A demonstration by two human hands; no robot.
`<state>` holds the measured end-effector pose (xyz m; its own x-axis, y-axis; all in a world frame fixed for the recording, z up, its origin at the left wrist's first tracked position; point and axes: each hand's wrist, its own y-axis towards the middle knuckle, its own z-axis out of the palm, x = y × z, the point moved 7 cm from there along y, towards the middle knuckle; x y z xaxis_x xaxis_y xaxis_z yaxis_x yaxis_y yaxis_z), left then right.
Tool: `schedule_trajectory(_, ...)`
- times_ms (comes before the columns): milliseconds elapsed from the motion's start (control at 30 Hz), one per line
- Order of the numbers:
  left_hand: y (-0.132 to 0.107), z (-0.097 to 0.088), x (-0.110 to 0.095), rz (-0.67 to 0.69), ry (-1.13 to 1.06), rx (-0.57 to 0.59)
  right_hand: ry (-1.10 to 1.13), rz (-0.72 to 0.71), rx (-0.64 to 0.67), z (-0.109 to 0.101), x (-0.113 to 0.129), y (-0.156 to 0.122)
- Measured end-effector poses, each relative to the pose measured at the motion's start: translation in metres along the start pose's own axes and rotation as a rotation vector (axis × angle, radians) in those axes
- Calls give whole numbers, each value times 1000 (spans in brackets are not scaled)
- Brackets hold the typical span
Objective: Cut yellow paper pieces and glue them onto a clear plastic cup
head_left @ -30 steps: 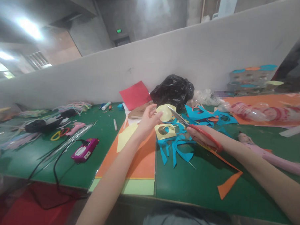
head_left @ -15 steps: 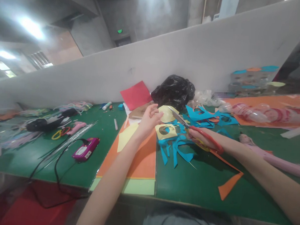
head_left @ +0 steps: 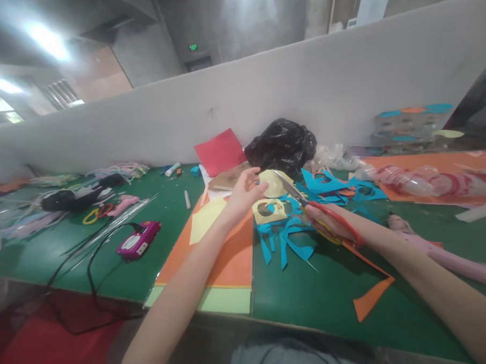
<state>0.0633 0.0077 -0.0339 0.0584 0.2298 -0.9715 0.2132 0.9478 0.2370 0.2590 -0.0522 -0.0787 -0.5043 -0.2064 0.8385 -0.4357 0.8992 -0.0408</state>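
My left hand (head_left: 245,194) is closed on the edge of a pale yellow piece of paper (head_left: 273,184) with a rounded outline. My right hand (head_left: 320,217) grips scissors (head_left: 340,216) with red and yellow handles, and their blades lie over the right side of that yellow piece. Just below the hands lies a yellow scrap (head_left: 269,217) with a round hole cut in it. Blue paper offcuts (head_left: 294,240) are strewn under and beside it. Left of them, a yellow sheet (head_left: 207,220) rests on a stack of orange paper (head_left: 229,262).
Behind the hands are a black plastic bag (head_left: 282,146) and a red sheet (head_left: 220,153). A purple power adapter (head_left: 139,241) with a cord sits left. To the right are a pink glue gun (head_left: 441,257), an orange strip (head_left: 372,300) and clear plastic bottles (head_left: 420,181).
My left hand has shifted slightly to the right, and the yellow piece has turned or moved a little with it. The scissors stay almost in place, blades still on the paper.
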Motion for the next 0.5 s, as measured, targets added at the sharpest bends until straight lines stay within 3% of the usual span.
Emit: schedule_trajectory(500, 2, 7, 13, -64, -237, -33, -92, -77, -114, -5, 9, 2)
